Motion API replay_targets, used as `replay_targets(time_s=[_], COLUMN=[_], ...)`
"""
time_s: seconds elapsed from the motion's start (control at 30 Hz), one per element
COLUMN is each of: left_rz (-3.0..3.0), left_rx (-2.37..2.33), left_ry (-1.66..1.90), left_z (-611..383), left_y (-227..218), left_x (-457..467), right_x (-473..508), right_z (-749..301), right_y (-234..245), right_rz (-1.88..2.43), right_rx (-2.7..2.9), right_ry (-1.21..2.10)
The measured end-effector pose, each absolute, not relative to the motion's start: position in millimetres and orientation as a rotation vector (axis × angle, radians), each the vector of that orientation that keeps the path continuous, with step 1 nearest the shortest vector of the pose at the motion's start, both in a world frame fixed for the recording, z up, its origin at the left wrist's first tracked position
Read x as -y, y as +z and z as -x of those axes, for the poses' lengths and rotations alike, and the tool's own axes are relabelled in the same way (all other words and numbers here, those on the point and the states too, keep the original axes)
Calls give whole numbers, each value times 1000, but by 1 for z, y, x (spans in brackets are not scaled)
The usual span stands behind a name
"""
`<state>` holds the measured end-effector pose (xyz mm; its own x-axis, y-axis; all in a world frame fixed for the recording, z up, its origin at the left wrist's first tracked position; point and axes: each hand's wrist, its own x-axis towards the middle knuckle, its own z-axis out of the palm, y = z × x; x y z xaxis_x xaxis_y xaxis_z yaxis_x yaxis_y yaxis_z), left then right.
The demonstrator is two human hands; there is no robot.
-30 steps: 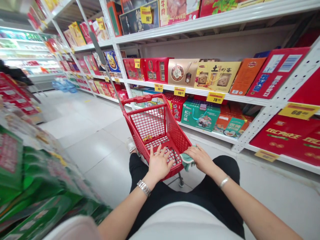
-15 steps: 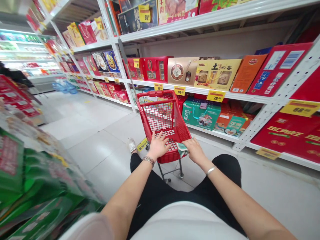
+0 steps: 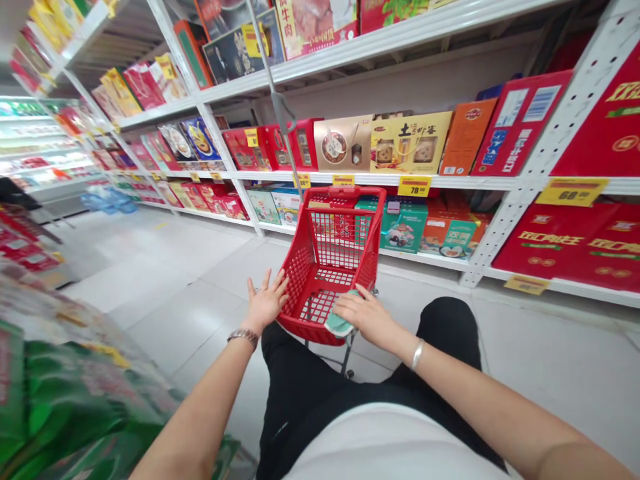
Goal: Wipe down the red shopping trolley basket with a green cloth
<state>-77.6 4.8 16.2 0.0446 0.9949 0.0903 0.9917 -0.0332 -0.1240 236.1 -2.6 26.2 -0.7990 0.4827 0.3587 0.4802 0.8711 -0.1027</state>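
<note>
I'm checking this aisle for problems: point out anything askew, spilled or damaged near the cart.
I see no spill or damage near the red cart. The one oddity is the tall pole rising at its far left corner: it towers over the cart, its top out of view.

Head view, forward and down

Light was bright but uneven.
Glare bleached the far-left shelves (image 3: 40, 148) and pooled on the floor (image 3: 197, 321); near-left green packages (image 3: 75, 390) smeared into blur, wide-angle stretch slanted the right-hand post (image 3: 564, 120), and the red cart (image 3: 306, 329) looked fairly sharp.
</note>
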Motion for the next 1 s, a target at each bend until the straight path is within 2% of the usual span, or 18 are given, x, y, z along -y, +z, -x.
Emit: replay_targets(time_s=[0.27, 0.53, 0.73, 1.0], left_rz=[2180, 2148, 2207, 2170], left_rx=[2010, 2244, 2152, 2031], left_ry=[-55, -624, -519, -409], left_z=[84, -32, -63, -7], left_y=[23, -1, -10, -6], left_x=[8, 38, 57, 46], right_x=[-99, -78, -51, 7], right_z=[-274, -270, -256, -188], right_y=[59, 50, 49, 25], right_rz=[1132, 1276, 1298, 882], right_rx=[2617, 2493, 2469, 2583], right_ry=[-75, -157, -128, -63])
